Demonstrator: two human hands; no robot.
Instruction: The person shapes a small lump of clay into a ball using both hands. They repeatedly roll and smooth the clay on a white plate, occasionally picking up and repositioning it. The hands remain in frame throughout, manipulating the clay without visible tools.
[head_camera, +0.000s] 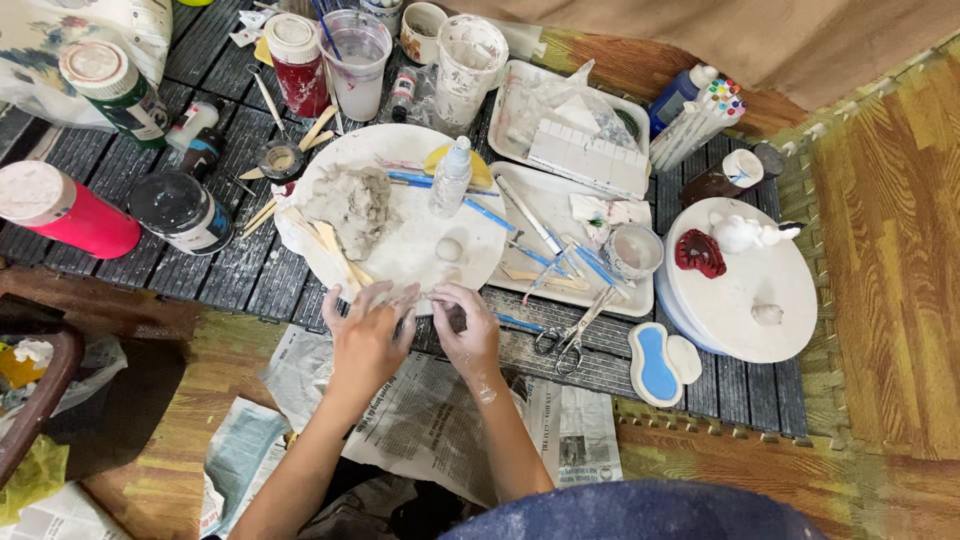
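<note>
Basically: both hands working at the near rim of the clay plate

Dark slatted table (240, 270) is packed. Free room is only the near strip beside the scissors (565, 335) and the newspaper (430, 410) spread on the floor below the edge, probably there to catch mess.

Large round white plate (420, 255) sits centre, within easy reach. It carries the grey clay lump (350, 205), wooden sticks (330, 245) on its left side, a small squeeze bottle (452, 175) and a little clay ball (449, 249), which lies apart from the lump.

Paint jars and water cups sit along the far and left sides, away from the hands. Second round board (740, 300) with small finished figures stands well apart at right.

Left hand (368, 335): fingers spread and loosely curled, tips on the plate rim. Right hand (468, 325): fingers curled down, pinching something small at the rim; can't tell what, the fingers hide it.
</note>
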